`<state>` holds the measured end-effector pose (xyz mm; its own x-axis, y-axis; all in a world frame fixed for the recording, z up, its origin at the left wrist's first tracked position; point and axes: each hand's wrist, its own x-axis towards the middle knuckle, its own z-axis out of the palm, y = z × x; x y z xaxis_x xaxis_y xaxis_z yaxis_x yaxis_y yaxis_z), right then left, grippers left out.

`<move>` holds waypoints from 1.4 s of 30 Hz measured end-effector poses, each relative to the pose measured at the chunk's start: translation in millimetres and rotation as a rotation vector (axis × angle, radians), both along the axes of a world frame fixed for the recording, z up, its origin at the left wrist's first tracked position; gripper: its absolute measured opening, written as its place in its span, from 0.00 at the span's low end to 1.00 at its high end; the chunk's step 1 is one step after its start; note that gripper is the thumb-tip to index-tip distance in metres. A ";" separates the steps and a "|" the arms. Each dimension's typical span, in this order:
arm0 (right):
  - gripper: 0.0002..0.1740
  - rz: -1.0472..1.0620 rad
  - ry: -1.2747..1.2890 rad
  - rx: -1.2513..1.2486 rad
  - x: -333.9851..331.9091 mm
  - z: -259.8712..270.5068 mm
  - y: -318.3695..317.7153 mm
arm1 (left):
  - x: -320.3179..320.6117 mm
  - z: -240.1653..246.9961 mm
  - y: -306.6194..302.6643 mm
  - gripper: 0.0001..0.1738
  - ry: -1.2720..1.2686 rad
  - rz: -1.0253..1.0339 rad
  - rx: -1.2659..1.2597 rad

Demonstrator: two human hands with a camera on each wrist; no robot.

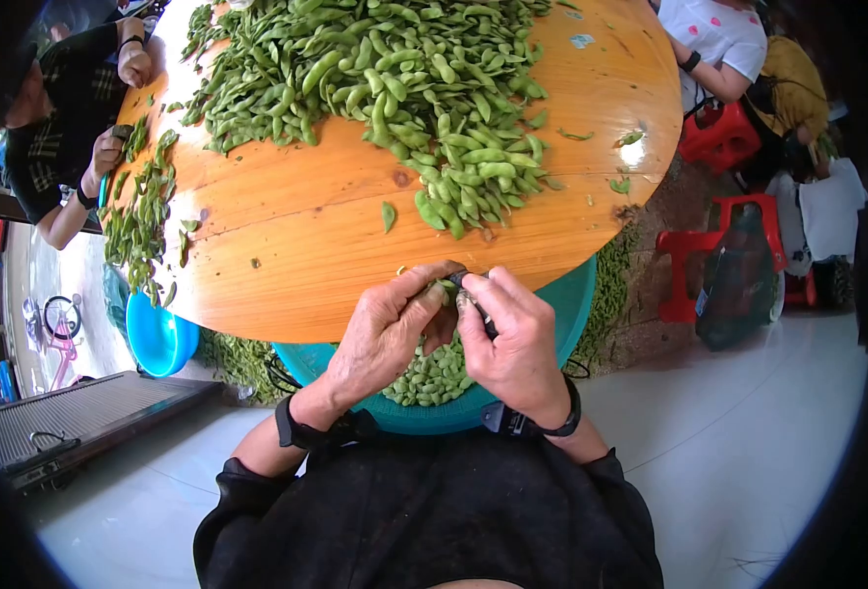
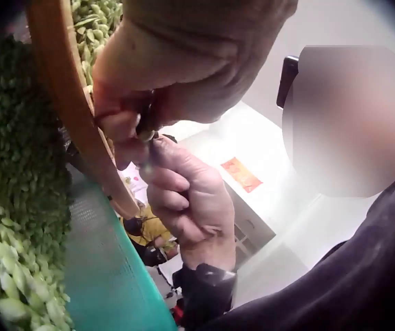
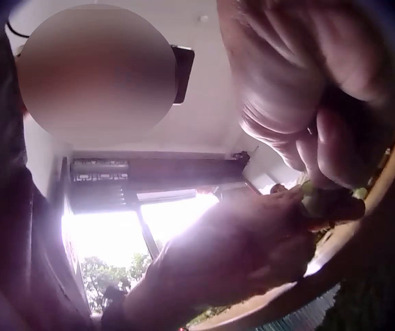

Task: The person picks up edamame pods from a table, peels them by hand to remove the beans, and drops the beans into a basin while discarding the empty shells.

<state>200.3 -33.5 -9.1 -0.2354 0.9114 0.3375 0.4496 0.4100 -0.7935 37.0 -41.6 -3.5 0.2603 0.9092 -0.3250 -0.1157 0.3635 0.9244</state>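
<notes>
My left hand [image 1: 385,329] pinches a green soybean pod [image 1: 447,288] just off the near edge of the table. Against it, my right hand [image 1: 514,339] grips a small dark tool [image 1: 491,328], mostly hidden by the fingers, so I cannot tell its kind. In the right wrist view the pod [image 3: 313,198] shows between the fingertips of both hands. Below the hands, a teal basin [image 1: 578,294] holds a layer of shelled green soybeans [image 1: 429,381]. A large heap of soybean pods [image 1: 385,79] covers the far part of the wooden table [image 1: 296,226].
Across the table at left, another person's hand [image 1: 106,157] is by a strip of pods [image 1: 149,211]. A blue basin [image 1: 159,334] stands below the left edge. Pods [image 1: 605,299] lie on the floor; red stools [image 1: 684,260] stand at right.
</notes>
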 end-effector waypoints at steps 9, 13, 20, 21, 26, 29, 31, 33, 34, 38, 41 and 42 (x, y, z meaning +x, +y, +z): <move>0.16 -0.107 -0.096 0.115 -21.1 1.2 -6.7 | 22.8 -5.8 -5.2 0.21 -0.342 0.346 -0.140; 0.14 -0.140 -0.043 0.134 -20.1 0.5 -4.1 | 32.6 1.5 -2.9 0.20 -0.528 0.415 -0.223; 0.10 -0.087 0.085 0.085 -7.9 -2.1 3.1 | 11.6 -20.9 -9.0 0.16 -0.640 0.198 -0.192; 0.10 -0.061 0.142 -0.009 -3.2 2.0 4.0 | 3.9 -19.5 -6.3 0.14 -0.556 0.084 -0.143; 0.11 -0.053 0.164 -0.194 61.3 28.3 1.3 | -20.1 8.8 -4.4 0.11 0.054 -0.279 0.120; 0.12 0.092 -0.275 -0.247 135.3 51.2 -2.5 | -34.9 25.5 12.5 0.11 0.327 -0.514 0.611; 0.13 0.109 -0.364 -0.274 156.3 54.7 -10.3 | -37.2 25.7 33.3 0.12 0.508 -0.396 0.671; 0.14 -0.084 -0.437 -0.280 164.8 50.8 -16.9 | -37.7 21.3 56.2 0.13 0.690 -0.273 0.727; 0.14 -0.085 -0.437 -0.275 164.4 47.6 -16.5 | -35.3 13.1 68.5 0.14 0.771 -0.206 0.801; 0.15 -0.182 -0.392 -0.317 145.8 36.7 -11.6 | -31.6 -3.6 90.0 0.13 0.844 -0.165 0.922; 0.14 -0.093 -0.343 -0.263 128.3 31.4 -5.8 | -37.1 -0.8 90.9 0.11 0.842 -0.236 0.844; 0.14 -0.093 -0.341 -0.264 122.3 30.0 -3.8 | -37.8 -0.3 89.9 0.11 0.844 -0.238 0.844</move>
<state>322.5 -37.3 20.9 -0.2056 0.9786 0.0078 0.7294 0.1585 -0.6654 -0.8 48.3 -3.8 0.4418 0.8750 0.1980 0.6239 -0.4583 0.6331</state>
